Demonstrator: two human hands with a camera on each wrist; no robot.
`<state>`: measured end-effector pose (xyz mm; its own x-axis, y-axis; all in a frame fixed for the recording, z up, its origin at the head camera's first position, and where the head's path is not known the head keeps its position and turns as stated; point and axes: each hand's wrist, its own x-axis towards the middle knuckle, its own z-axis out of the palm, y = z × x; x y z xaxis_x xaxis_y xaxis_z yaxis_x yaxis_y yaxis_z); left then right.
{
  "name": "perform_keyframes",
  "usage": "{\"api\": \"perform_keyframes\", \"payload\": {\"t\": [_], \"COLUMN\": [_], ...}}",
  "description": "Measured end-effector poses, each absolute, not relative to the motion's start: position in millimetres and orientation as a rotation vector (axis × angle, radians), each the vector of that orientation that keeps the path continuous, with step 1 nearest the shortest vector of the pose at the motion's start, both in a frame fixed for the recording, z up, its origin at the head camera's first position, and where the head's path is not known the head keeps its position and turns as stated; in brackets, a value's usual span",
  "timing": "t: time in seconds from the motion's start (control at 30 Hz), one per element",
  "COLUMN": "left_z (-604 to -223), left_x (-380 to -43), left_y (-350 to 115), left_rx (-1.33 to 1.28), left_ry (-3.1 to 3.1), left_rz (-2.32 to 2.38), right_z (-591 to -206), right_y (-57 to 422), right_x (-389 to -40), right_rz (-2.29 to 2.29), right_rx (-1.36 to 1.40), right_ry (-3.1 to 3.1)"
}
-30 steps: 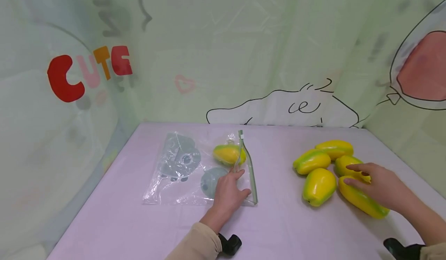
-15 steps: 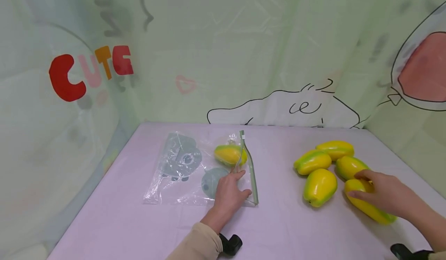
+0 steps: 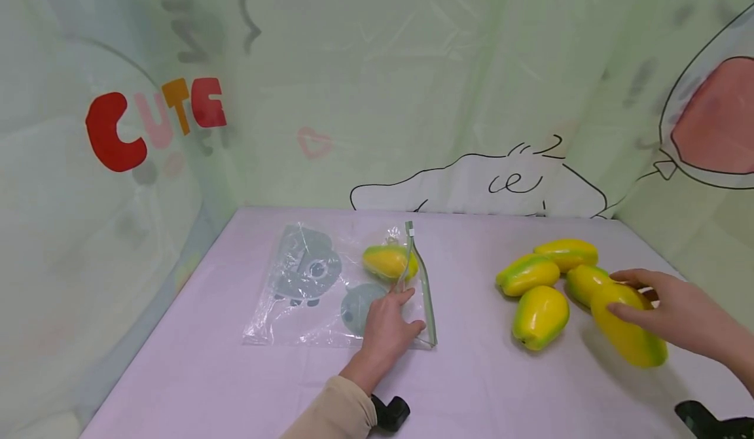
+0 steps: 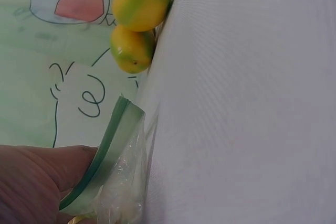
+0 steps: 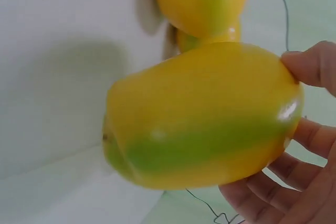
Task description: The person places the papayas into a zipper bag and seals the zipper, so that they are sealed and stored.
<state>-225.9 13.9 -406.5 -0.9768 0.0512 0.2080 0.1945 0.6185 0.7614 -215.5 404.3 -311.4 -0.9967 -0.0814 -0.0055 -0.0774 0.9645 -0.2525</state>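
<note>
A clear zip bag [image 3: 321, 332] with grey animal prints lies on the table, and one yellow-green papaya [image 3: 381, 261] is inside it near the mouth. My left hand [image 3: 385, 324] holds the upper edge of that mouth, keeping it apart from the green zip strip [image 3: 429, 305]. In the left wrist view, the strip passes in front of my thumb [image 4: 73, 161]. My right hand [image 3: 671, 305] grips another papaya [image 3: 627, 328] between thumb and fingers, tilted and raised off the table. The right wrist view shows the held papaya [image 5: 205, 124] large, with fingertips at one end.
Several papayas [image 3: 540, 318] lie grouped on the table just left of my right hand. The lilac tabletop [image 3: 471, 386] meets a printed curtain [image 3: 412, 86] at the back and sides. Black wrist mounts [image 3: 391, 414] sit at my wrists.
My right hand has closed round the nearest right-hand papaya, shifted it slightly to the right and lifted it from the table. My left hand and the bag stay put.
</note>
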Motion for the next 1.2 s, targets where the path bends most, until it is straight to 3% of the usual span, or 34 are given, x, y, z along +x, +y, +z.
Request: {"api": "perform_keyframes", "payload": {"t": [0.3, 0.7, 1.2], "left_z": [-407, -406, -406], "left_x": [-226, -225, -227], "left_y": [14, 14, 14], "left_rx": [-0.21, -0.203, -0.195], "left_ry": [-2.675, -2.675, -2.694], "left_rz": [-1.305, -1.312, -1.312], "right_z": [-293, -287, -318], "right_y": [397, 370, 281], "right_x": [-212, -227, -260], "right_rz": [-0.462, -0.913, -1.121], "right_rx": [-0.165, -0.091, -0.095], "right_ry": [3.139, 3.182, 2.84]}}
